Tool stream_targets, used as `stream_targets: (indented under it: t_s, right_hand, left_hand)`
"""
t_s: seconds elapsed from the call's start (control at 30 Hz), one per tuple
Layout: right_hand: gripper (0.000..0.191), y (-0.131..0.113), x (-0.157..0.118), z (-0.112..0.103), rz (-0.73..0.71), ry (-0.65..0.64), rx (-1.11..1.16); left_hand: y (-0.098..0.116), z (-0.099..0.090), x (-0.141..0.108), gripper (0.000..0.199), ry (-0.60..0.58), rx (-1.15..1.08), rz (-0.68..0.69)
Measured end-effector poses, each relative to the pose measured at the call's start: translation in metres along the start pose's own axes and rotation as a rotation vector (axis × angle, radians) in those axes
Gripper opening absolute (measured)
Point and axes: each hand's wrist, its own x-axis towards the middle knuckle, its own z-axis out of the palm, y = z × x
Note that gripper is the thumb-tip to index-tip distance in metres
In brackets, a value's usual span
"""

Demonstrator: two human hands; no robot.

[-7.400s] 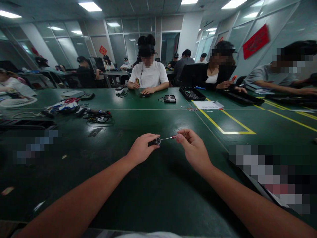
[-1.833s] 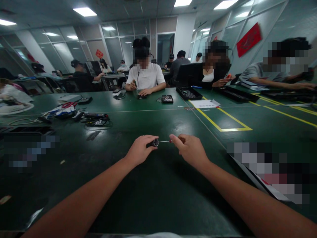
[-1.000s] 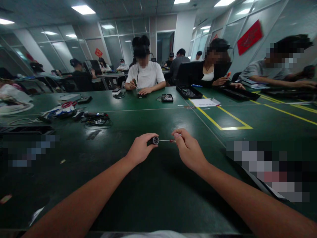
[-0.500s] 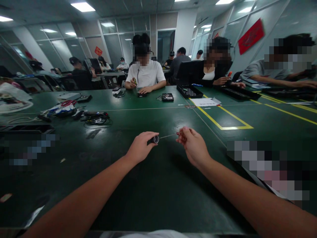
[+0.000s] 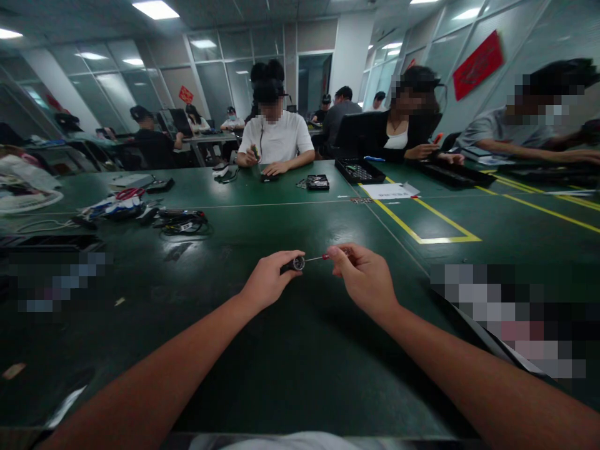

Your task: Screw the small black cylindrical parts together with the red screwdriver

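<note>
Between its thumb and fingers, my left hand (image 5: pixel 268 280) grips a small dark cylinder (image 5: pixel 298 263) whose round, light-rimmed end faces right and toward me. My right hand (image 5: pixel 366 278) is closed on the red handle of a thin screwdriver (image 5: pixel 325 257). The metal shaft points left, its tip at or very near the open end of the cylinder; whether it touches inside cannot be made out. Both hands are held above the green table (image 5: pixel 290 350).
Tangled black cables (image 5: pixel 182 222) and red-handled tools (image 5: pixel 129 194) lie at the left. A black tray (image 5: pixel 359 170) and a white paper (image 5: pixel 394 191) are at the back right. Across the table sits a person in white (image 5: pixel 276 140); other people work farther right.
My right hand has moved slightly left, bringing the screwdriver closer to the cylinder, so less of its shaft shows. My left hand has shifted slightly right.
</note>
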Motion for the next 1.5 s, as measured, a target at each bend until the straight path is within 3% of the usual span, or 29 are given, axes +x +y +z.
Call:
stream_targets:
  t_s: [0.17, 0.43, 0.63, 0.87, 1.07, 1.3, 1.4, 1.5]
  right_hand:
    - [0.044, -0.002, -0.002, -0.004, -0.080, 0.021, -0.211]
    - [0.018, -0.003, -0.002, -0.004, -0.190, -0.113, -0.131]
    - [0.037, -0.004, 0.000, -0.007, -0.151, -0.110, -0.252]
    - [0.027, -0.003, -0.005, -0.004, -0.217, -0.103, -0.215]
    - [0.027, -0.007, -0.005, -0.005, -0.130, -0.105, -0.252]
    - [0.015, -0.001, -0.004, 0.001, -0.112, -0.052, -0.018]
    - [0.021, 0.008, 0.003, 0.005, 0.011, -0.031, 0.175]
    - [0.028, 0.019, 0.012, 0.007, 0.212, 0.074, 0.408]
  left_hand:
    - [0.002, 0.002, 0.001, 0.044, -0.014, 0.010, -0.070]
    - [0.000, -0.001, 0.001, 0.032, -0.031, -0.010, -0.002]
    - [0.000, -0.001, -0.001, 0.032, -0.049, -0.008, -0.008]
    - [-0.001, -0.002, -0.002, 0.032, -0.027, -0.010, -0.014]
    - [-0.002, -0.001, -0.001, 0.032, -0.044, 0.042, -0.006]
    - [-0.001, -0.001, -0.002, 0.032, -0.062, 0.078, 0.005]
    - [0.002, -0.003, -0.001, 0.031, -0.058, 0.078, 0.040]
    - [0.003, -0.005, 0.002, 0.034, -0.037, 0.096, 0.075]
